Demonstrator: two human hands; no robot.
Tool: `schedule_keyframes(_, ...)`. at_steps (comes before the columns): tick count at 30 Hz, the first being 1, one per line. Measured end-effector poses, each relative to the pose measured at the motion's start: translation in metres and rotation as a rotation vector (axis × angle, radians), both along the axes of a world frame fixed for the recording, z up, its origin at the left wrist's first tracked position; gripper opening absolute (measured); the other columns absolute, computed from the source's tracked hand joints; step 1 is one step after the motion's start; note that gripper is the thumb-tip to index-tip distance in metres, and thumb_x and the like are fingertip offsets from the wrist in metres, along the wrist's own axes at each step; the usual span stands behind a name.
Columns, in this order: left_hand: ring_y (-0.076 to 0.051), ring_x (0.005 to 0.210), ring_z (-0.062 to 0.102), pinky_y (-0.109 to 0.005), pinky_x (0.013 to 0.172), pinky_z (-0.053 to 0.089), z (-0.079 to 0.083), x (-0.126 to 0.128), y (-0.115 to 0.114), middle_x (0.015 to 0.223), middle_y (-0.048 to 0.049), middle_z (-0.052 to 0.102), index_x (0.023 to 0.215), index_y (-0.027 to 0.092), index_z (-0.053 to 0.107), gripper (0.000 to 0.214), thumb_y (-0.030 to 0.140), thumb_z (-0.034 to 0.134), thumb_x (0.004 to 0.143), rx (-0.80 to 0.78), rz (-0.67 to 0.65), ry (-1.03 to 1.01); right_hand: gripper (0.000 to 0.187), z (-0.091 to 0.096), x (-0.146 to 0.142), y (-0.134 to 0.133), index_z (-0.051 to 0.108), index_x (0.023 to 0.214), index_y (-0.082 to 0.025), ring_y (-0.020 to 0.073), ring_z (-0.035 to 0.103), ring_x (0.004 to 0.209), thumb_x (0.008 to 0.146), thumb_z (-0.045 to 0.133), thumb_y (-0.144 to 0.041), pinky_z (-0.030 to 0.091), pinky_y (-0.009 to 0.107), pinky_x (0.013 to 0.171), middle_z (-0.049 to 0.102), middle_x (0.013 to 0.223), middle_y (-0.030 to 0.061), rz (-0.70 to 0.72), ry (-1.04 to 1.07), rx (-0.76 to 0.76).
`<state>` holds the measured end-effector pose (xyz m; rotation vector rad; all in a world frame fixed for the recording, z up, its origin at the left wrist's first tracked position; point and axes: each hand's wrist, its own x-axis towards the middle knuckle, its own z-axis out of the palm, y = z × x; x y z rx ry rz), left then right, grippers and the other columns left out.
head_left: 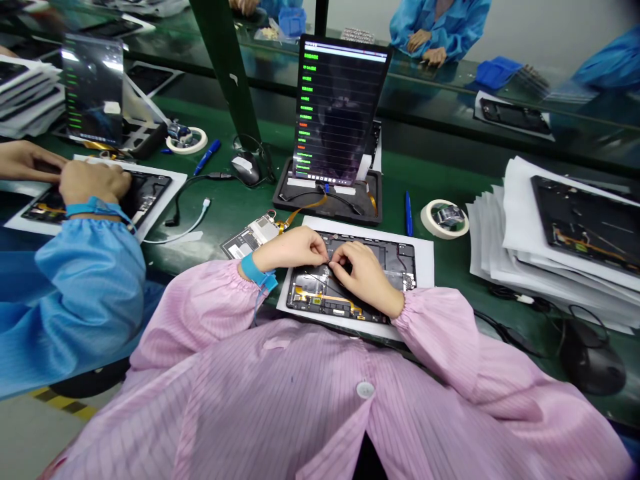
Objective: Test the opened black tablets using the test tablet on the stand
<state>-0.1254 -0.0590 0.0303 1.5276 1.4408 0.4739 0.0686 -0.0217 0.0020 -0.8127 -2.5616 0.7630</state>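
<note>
An opened tablet chassis [390,257] lies on a white sheet [425,257] in front of me, with black parts and orange flex cables inside. My left hand [293,248] and my right hand [365,273] rest on its middle, fingertips pinched close together on a small part that I cannot make out. A small circuit board [253,235] with an orange flex cable lies just left of my left hand. Both my sleeves are pink, and a blue strap circles my left wrist.
An upright tablet [335,110] showing green text lines stands in a black tray [373,200] behind. A blue pen [409,213], tape rolls [444,219] [187,140], a mouse [246,168], and stacked sheets with a chassis [585,223] lie around. A blue-sleeved co-worker's hands [85,180] work at left.
</note>
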Motion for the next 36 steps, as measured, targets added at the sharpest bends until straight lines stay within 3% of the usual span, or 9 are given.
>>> schedule_keyframes(23, -0.012, 0.065, 0.062, -0.02, 0.059, 0.044, -0.002, 0.001, -0.002, 0.072, -0.0028, 0.071, 0.08, 0.013, 0.073, 0.018, 0.02, 0.061, 0.068, 0.017, -0.025, 0.021, 0.005, -0.001, 0.0, 0.0, 0.054, 0.079, -0.02, 0.0184, 0.051, 0.078, 0.084, 0.056, -0.02, 0.035, 0.031, 0.074, 0.057, 0.076, 0.0012, -0.005, -0.007, 0.001)
schedule_keyframes(27, -0.011, 0.06, 0.058, -0.019, 0.055, 0.039, -0.004, 0.002, -0.003, 0.065, -0.0014, 0.068, 0.076, 0.013, 0.073, 0.02, 0.031, 0.066, 0.07, 0.066, -0.023, 0.071, 0.005, -0.002, -0.001, 0.001, 0.055, 0.079, -0.02, 0.0178, 0.05, 0.077, 0.083, 0.057, -0.019, 0.036, 0.031, 0.074, 0.056, 0.076, 0.0005, -0.012, -0.009, -0.003)
schedule_keyframes(32, -0.013, 0.064, 0.06, -0.021, 0.059, 0.041, -0.004, 0.013, -0.007, 0.067, -0.0023, 0.07, 0.074, 0.013, 0.073, 0.015, 0.019, 0.061, 0.069, 0.165, 0.052, 0.139, 0.006, -0.002, 0.001, 0.0, 0.054, 0.08, -0.02, 0.0177, 0.05, 0.078, 0.081, 0.057, -0.015, 0.036, 0.031, 0.073, 0.056, 0.076, 0.0002, -0.007, 0.026, 0.019)
schedule_keyframes(36, -0.015, 0.066, 0.061, -0.023, 0.06, 0.041, -0.002, 0.02, -0.01, 0.069, -0.0021, 0.07, 0.073, 0.016, 0.072, 0.014, 0.02, 0.06, 0.068, 0.22, 0.093, 0.277, 0.007, -0.005, 0.002, 0.001, 0.055, 0.082, -0.02, 0.0181, 0.052, 0.078, 0.082, 0.056, -0.014, 0.037, 0.033, 0.074, 0.058, 0.078, 0.0006, -0.029, 0.045, 0.011)
